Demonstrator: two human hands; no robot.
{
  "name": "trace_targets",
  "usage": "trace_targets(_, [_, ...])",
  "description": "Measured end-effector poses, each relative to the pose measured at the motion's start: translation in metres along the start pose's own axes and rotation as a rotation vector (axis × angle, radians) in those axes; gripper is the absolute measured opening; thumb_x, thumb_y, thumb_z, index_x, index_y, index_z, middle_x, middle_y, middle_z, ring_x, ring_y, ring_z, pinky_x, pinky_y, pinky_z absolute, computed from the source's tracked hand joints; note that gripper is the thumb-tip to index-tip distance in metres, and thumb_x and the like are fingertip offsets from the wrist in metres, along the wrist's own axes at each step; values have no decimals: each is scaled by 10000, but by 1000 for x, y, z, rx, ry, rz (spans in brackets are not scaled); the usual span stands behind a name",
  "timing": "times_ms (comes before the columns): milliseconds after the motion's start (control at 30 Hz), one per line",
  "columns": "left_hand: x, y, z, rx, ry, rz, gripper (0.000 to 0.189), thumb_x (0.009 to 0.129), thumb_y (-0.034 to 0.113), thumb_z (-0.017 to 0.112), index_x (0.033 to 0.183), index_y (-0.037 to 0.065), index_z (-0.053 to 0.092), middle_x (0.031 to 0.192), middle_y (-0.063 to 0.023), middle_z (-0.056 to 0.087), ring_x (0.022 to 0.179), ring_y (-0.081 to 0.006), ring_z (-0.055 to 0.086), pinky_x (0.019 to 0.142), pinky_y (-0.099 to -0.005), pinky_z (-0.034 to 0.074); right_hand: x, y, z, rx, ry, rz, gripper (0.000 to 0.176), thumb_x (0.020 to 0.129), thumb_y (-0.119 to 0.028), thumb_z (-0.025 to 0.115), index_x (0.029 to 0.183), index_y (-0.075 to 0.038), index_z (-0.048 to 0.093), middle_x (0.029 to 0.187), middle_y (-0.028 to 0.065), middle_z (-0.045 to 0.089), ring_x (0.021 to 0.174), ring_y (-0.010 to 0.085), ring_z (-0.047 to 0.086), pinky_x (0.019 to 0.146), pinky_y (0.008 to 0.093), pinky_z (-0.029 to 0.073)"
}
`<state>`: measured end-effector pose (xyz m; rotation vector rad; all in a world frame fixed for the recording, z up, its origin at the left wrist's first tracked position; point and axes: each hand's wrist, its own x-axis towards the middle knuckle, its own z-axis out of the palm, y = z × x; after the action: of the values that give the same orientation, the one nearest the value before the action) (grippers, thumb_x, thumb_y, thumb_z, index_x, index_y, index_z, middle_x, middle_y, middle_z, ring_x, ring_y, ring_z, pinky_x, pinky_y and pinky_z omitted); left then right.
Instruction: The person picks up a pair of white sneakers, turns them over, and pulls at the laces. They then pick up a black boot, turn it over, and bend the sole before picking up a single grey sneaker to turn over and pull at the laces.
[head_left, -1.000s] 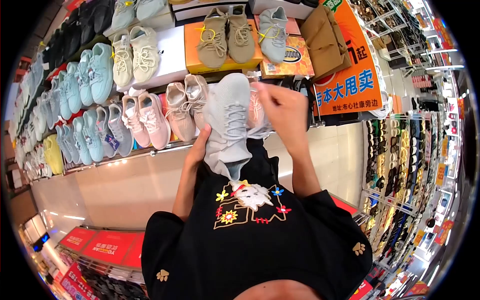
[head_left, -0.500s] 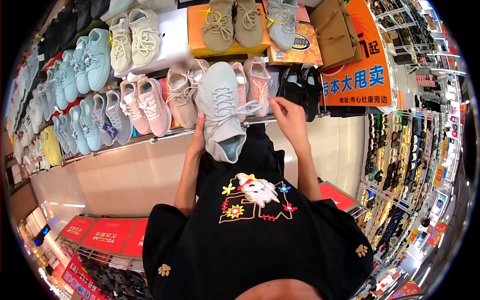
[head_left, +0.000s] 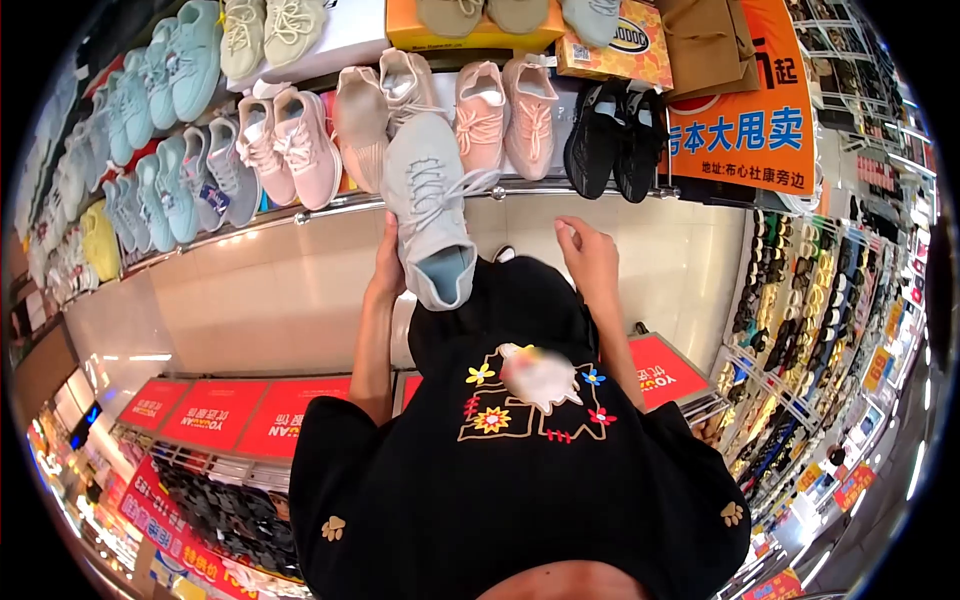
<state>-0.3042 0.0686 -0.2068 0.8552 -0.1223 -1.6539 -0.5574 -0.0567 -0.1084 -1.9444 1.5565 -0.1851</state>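
A light grey knit sneaker [head_left: 425, 190] hangs in front of my body, toe up and heel opening facing me. My left hand [head_left: 389, 262] grips its left side, the fingers mostly hidden behind it. The shoe's grey laces are tied, and a loose loop sticks out to the right. To the right of the shoe, apart from it, my right hand [head_left: 588, 255] is in the air with fingers curled in and thumb near the index finger; nothing shows in it. Just beyond the grey sneaker stand beige-pink sneakers [head_left: 362, 125] and pink sneakers [head_left: 481, 120].
A metal rail [head_left: 340, 212] edges the shoe display. Black shoes [head_left: 597, 140] stand at its right end beside an orange sign [head_left: 740, 140]. Pale blue sneakers [head_left: 192, 70] fill the left. Red-topped racks [head_left: 215, 418] are behind me; a slipper rack [head_left: 800, 300] stands to the right.
My right hand has moved away from the lace, down and to the right. The grey sneaker has shifted slightly left and nearer me in my left hand. My view has tilted down.
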Motion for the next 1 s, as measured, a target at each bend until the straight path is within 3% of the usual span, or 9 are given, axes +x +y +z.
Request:
trace_targets(133, [-26, -29, 15, -149, -103, -45, 816, 918, 630, 268, 1416, -17, 254, 1373, -240, 406, 1233, -365, 456, 1011, -459, 398, -12, 60, -4, -49, 62, 49, 245, 866, -295, 584, 945, -90, 694, 567, 141, 563, 546, 317, 583, 534, 400, 450])
trace_targets(367, [-30, -127, 9, 35, 398, -76, 582, 940, 380, 441, 1362, -13, 367, 1295, -165, 505, 1163, -288, 521, 1017, -430, 399, -82, 203, 8, 8, 46, 182, 250, 876, -276, 571, 958, -63, 675, 580, 164, 558, 553, 326, 580, 522, 407, 432])
trace_targets(467, [-14, -174, -33, -80, 316, -106, 562, 913, 395, 461, 1305, -7, 441, 1256, -155, 543, 1163, -285, 522, 1012, -417, 401, -129, 265, 27, -14, 24, 291, 278, 878, -297, 567, 956, -52, 672, 622, 174, 589, 583, 350, 589, 541, 410, 447])
trace_targets(500, [-10, -195, -54, -50, 343, -96, 642, 934, 521, 398, 1333, 19, 425, 1288, -142, 527, 1199, -265, 489, 1032, -379, 364, -142, 287, 38, -16, 22, 287, 278, 878, -297, 567, 956, -52, 672, 622, 174, 589, 583, 350, 589, 541, 410, 447])
trace_targets(667, [-4, -244, -100, 46, 401, 61, 663, 955, 554, 305, 1351, 33, 411, 1336, -111, 497, 1230, -244, 466, 1048, -368, 340, -203, 427, 110, 207, -42, 331, 315, 856, -306, 551, 970, -45, 684, 763, 186, 661, 724, 329, 649, 672, 386, 490])
trace_targets(733, [-9, -248, -108, 94, 593, 55, 669, 965, 553, 268, 1358, 30, 402, 1334, -116, 497, 1231, -244, 464, 1050, -369, 337, -232, 504, 144, 219, -187, 447, 329, 855, -296, 522, 972, -35, 687, 831, 188, 675, 768, 297, 661, 711, 381, 492])
trace_targets(767, [-11, -250, -115, 101, 588, 75, 669, 965, 553, 268, 1358, 30, 402, 1334, -116, 497, 1231, -244, 464, 1050, -369, 337, -259, 538, 159, 196, -144, 343, 344, 865, -305, 509, 980, -32, 684, 803, 163, 674, 742, 270, 654, 692, 362, 491])
trace_targets(800, [-14, -252, -123, 100, 590, 141, 669, 966, 551, 267, 1360, 27, 399, 1331, -118, 498, 1228, -245, 466, 1048, -369, 340, -272, 554, 168, 174, -97, 238, 358, 875, -314, 495, 987, -29, 681, 775, 138, 673, 717, 243, 647, 672, 344, 491])
trace_targets(1000, [-30, -245, -124, 23, 549, 183, 638, 977, 523, 267, 1356, 28, 403, 1325, -108, 502, 1199, -247, 487, 1036, -363, 354, -300, 558, 170, 271, -130, 407, 356, 879, -312, 493, 991, -31, 680, 757, 125, 663, 703, 228, 638, 659, 333, 487])
